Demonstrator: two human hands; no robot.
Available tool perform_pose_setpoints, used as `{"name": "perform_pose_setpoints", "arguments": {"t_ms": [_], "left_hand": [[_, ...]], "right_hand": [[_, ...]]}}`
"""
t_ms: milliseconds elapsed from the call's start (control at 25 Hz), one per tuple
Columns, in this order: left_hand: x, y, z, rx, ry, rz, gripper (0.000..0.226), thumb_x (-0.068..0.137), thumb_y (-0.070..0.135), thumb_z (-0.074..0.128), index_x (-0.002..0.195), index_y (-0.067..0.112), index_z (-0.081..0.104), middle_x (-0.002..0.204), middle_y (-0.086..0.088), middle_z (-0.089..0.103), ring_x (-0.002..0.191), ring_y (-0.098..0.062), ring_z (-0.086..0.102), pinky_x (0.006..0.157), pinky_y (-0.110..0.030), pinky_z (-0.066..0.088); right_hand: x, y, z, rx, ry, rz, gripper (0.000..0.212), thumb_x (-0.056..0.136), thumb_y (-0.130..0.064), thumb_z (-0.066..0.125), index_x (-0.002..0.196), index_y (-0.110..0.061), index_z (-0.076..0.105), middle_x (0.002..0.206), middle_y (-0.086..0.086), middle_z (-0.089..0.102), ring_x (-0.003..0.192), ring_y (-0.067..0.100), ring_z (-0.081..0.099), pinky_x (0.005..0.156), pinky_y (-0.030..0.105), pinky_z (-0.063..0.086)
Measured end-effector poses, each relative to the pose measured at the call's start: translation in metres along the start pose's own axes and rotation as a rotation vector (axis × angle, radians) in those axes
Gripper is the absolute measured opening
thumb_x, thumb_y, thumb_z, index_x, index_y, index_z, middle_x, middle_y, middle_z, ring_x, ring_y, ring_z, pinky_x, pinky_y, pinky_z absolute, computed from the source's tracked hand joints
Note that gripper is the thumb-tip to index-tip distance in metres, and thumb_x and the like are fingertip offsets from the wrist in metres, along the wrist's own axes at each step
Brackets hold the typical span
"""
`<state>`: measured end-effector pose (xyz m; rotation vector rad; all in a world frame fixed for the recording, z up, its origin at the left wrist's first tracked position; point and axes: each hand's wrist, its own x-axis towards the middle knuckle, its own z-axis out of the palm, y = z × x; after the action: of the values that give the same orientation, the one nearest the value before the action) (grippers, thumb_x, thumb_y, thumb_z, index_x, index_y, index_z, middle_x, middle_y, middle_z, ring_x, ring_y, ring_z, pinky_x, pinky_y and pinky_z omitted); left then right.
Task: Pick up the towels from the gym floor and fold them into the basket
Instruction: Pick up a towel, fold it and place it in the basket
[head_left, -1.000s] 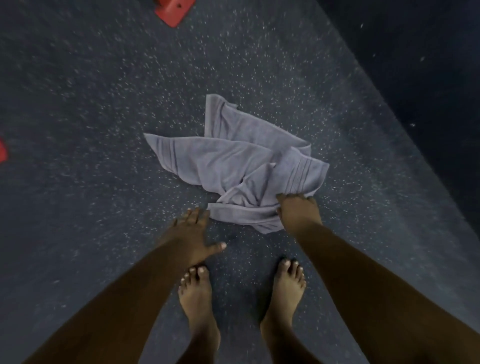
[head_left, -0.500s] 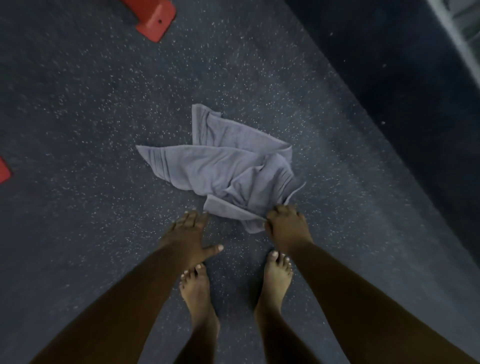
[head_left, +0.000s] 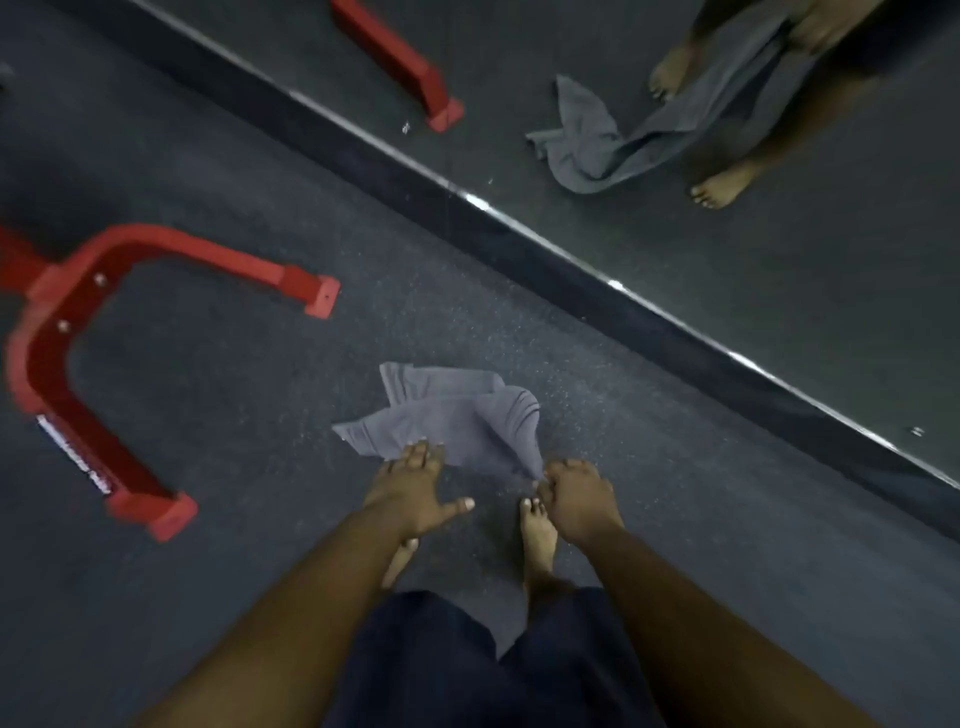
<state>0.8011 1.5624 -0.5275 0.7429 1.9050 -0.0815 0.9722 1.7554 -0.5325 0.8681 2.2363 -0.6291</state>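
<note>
A grey towel (head_left: 457, 415) hangs crumpled just above the dark speckled gym floor, part of it trailing on the floor. My right hand (head_left: 576, 499) grips its near right corner and lifts it. My left hand (head_left: 415, 488) is spread with straight fingers, its fingertips over the towel's near left edge. My bare feet stand right below both hands. No basket is in view.
A red metal equipment base (head_left: 67, 332) lies on the floor to the left. A wall mirror's bottom edge (head_left: 519, 218) runs diagonally behind the towel; it reflects the towel, my legs and a red bar (head_left: 400, 57).
My right hand has pulled the towel's corner up and toward me, bunching the cloth. My head has risen, bringing the mirror and red frame into view. The left hand reached onto the towel's edge.
</note>
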Motion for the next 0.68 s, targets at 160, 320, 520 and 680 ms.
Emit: {"name": "perform_pose_setpoints", "arguments": {"t_ms": [160,320,520,680], "left_hand": [[-0.07,0.013,-0.042,0.225,0.013,0.124,0.113,0.086,0.084,0.044,0.164,0.021,-0.009,0.172,-0.006,-0.011,0.159,-0.025,-0.005,0.128,-0.048,0.005],[-0.153,0.041,-0.065,0.405,0.043,0.279,0.116,0.083,0.087,0.043,0.164,0.022,-0.01,0.172,-0.005,-0.01,0.159,-0.025,-0.004,0.128,-0.049,0.006],[-0.228,0.127,-0.05,0.71,0.061,0.567,0.113,0.085,0.085,0.043,0.164,0.022,-0.007,0.172,-0.004,-0.009,0.159,-0.024,-0.005,0.128,-0.05,0.002],[-0.283,0.213,0.004,0.925,0.074,0.81,0.113,0.086,0.085,0.042,0.164,0.022,-0.008,0.172,-0.004,-0.009,0.159,-0.023,-0.005,0.128,-0.049,0.002]], "right_hand": [[-0.109,-0.004,-0.039,0.16,0.186,0.194,0.03,0.103,-0.043,0.046,0.111,-0.02,0.064,0.116,0.006,0.064,0.117,0.03,0.055,0.092,0.04,0.044],[-0.239,-0.018,-0.042,0.35,0.412,0.421,0.027,0.102,-0.041,0.047,0.099,-0.019,0.061,0.107,0.004,0.065,0.11,0.027,0.056,0.087,0.04,0.043],[-0.373,-0.01,-0.02,0.577,0.677,0.65,0.024,0.098,-0.039,0.051,0.08,-0.024,0.051,0.089,0.0,0.064,0.097,0.027,0.06,0.083,0.041,0.043],[-0.472,0.011,0.024,0.656,0.874,0.863,0.024,0.1,-0.043,0.052,0.083,-0.025,0.047,0.084,0.001,0.062,0.094,0.028,0.058,0.081,0.041,0.039]]}}
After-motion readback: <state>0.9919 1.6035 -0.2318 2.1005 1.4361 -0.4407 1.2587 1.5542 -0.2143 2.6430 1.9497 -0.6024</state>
